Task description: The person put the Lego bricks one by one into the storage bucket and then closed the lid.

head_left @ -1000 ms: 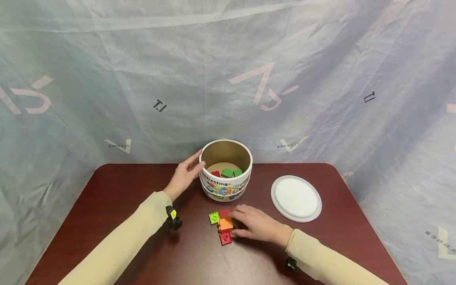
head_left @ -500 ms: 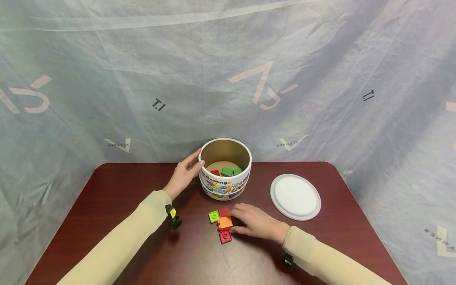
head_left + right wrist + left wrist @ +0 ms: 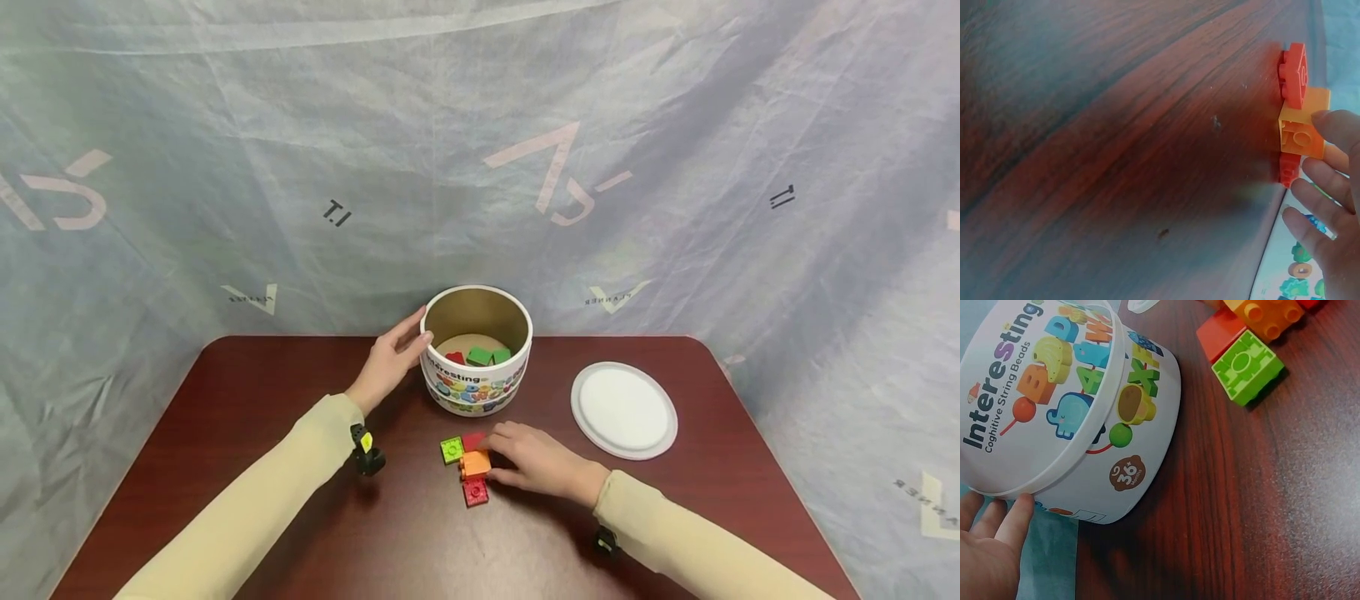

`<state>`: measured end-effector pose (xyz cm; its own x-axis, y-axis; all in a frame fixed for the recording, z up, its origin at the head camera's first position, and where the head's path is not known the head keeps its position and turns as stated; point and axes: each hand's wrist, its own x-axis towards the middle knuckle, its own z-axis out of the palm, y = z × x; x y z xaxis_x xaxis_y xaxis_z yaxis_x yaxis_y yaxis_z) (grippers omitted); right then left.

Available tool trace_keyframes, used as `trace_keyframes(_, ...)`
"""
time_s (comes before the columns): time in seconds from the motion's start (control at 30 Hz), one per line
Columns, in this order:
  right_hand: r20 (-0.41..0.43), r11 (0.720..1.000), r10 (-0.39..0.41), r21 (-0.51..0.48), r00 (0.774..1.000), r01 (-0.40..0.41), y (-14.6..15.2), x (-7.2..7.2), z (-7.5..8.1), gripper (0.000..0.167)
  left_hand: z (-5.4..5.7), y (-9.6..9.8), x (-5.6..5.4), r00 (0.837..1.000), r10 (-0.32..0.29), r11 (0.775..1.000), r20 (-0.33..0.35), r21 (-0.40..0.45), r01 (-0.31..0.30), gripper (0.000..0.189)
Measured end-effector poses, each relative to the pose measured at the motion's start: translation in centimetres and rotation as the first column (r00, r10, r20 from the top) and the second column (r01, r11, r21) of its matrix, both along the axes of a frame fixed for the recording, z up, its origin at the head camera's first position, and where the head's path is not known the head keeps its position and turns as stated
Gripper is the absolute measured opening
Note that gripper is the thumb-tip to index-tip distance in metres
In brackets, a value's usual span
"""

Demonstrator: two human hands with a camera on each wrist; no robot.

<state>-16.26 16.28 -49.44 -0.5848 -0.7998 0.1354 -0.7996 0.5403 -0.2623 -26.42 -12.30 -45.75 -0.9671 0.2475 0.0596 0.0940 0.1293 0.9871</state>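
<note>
In the head view, my left hand (image 3: 386,363) touches the left side of a round white bucket (image 3: 474,377), its thumb at the rim. The left wrist view shows straight fingers (image 3: 1015,519) against the bucket's printed wall. On the table my right hand (image 3: 536,460) pinches an orange toy brick (image 3: 476,464) between thumb and index finger. A red brick (image 3: 473,440) lies behind it and another red brick (image 3: 476,492) in front. Beside them sits a lime-green brick (image 3: 452,450). Whether these bricks are joined I cannot tell.
Inside the bucket lie green bricks (image 3: 480,357) and a red brick (image 3: 455,357). A round white lid (image 3: 624,410) rests on the dark red table (image 3: 360,533) at the right. Behind the table hangs a grey cloth (image 3: 375,150).
The view has shifted slightly, so everything sits a little higher in the frame. Both hands keep nearly the same places at the bucket and the orange brick.
</note>
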Motion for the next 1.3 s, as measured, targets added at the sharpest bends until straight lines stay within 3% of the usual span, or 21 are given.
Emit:
trace_keyframes(0.53,-0.017,0.997,0.021,-0.074,1.0,-0.022,0.8,0.1,1.1,0.031,-0.3,0.0,-0.6,1.0,0.011,1.0,-0.011,-0.018,-0.011,0.061)
trace_keyframes(1.03,-0.082,0.992,0.003,-0.125,0.997,-0.013,2.1,-0.1,3.6,0.031,-0.2,0.1,-0.4,1.0,0.0,1.0,0.003,-0.006,0.0,0.062)
trace_keyframes(1.3,-0.087,0.992,-0.009,-0.129,0.996,-0.002,2.7,-0.5,5.7,0.035,-0.5,0.0,-0.4,1.0,0.006,1.0,-0.01,-0.016,-0.006,0.061)
